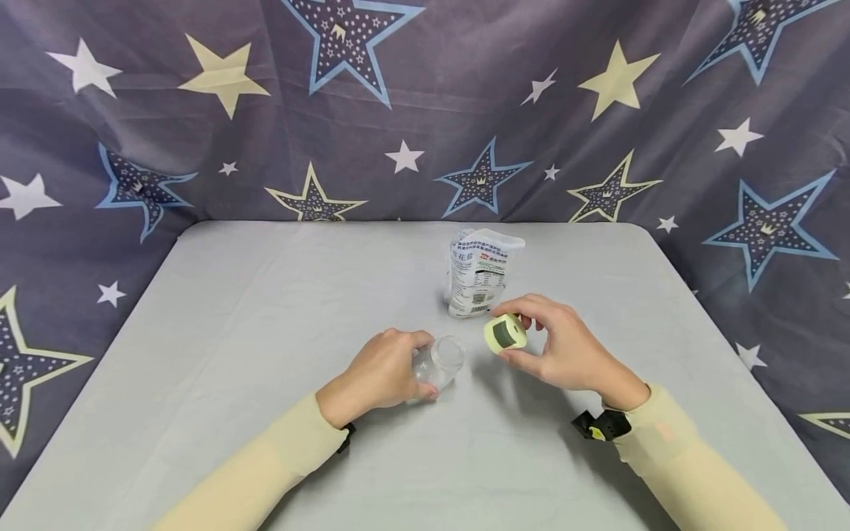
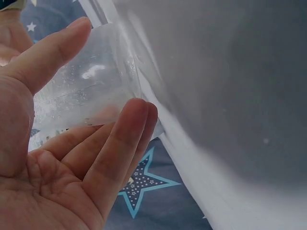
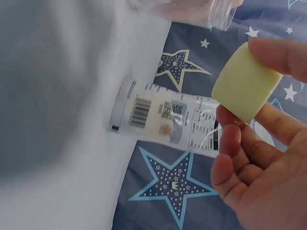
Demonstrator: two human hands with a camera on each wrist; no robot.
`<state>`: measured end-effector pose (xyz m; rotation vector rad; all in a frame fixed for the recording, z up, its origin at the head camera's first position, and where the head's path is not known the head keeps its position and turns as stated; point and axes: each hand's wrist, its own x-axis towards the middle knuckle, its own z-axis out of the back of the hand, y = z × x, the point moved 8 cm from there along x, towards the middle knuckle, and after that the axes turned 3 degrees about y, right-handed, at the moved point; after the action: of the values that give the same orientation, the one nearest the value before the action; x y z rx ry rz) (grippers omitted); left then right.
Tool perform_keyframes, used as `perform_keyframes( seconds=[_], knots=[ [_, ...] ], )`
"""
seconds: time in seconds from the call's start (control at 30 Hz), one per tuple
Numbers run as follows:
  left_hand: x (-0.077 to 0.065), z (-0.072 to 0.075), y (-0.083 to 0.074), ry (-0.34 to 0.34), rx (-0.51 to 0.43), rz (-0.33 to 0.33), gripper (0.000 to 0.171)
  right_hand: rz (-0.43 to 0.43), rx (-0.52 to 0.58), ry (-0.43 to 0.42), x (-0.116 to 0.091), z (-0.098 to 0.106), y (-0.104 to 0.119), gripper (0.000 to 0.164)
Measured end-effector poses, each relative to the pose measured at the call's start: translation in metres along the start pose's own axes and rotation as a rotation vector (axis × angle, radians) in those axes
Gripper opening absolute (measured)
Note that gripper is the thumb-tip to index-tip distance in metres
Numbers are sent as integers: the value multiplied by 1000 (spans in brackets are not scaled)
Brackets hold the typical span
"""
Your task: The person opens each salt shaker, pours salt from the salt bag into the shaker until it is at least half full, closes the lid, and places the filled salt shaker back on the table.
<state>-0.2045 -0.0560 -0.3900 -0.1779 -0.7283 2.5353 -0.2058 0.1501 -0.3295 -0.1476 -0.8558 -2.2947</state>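
Left hand: your left hand (image 1: 381, 372) has its thumb and fingers wrapped round the clear bottle (image 1: 441, 363).
Right hand: your right hand (image 1: 564, 346) pinches the pale yellow-green cap (image 1: 506, 334) between thumb and fingers.
Bottle: it lies within your left grip, tilted, with its uncovered mouth (image 3: 224, 13) leaning toward your right hand; whether its base touches the table (image 1: 285, 302) you cannot tell from here.
Cap: it sits at the fingertips of your right grip, just beside the bottle's mouth and apart from it. A dark panel shows on its side.
Pouch: the printed pouch (image 1: 479, 274) stands upright beyond your right grip, near the cap, held by neither hand.
Step in hand: probably the open-bottle stage — cap off, both parts held separately; whether you are opening or closing it, this moment alone does not settle.
Next move: if closing, you would want the bottle steadied more upright in your left grip and the cap squared over its mouth before turning; if filling, the cap set down beside your right grip first — freeing those fingers for the pouch.
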Motion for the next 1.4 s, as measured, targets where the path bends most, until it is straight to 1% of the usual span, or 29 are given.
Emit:
perform_keyframes(
  seconds=[0.27, 0.63, 0.73, 0.87, 1.13, 1.4],
  knots=[
    [-1, 1, 2, 6, -7, 14, 66, -46, -73, 3, -6, 9, -13, 48],
    [-2, 1, 6, 6, -25, 33, 66, -81, -115, 21, -14, 16, -23, 41],
    [-3, 1, 7, 9, -23, 38, 67, -96, -133, 39, -16, 16, -26, 40],
    [-3, 1, 8, 10, -22, 40, 68, -136, -148, 69, -20, 15, -31, 39],
    [-4, 0, 11, 5, -21, 33, 62, -221, -190, 125, -29, 9, -44, 39],
    [-3, -1, 14, 11, -8, 43, 68, -276, -216, 171, -36, 4, -56, 38]
  ],
)
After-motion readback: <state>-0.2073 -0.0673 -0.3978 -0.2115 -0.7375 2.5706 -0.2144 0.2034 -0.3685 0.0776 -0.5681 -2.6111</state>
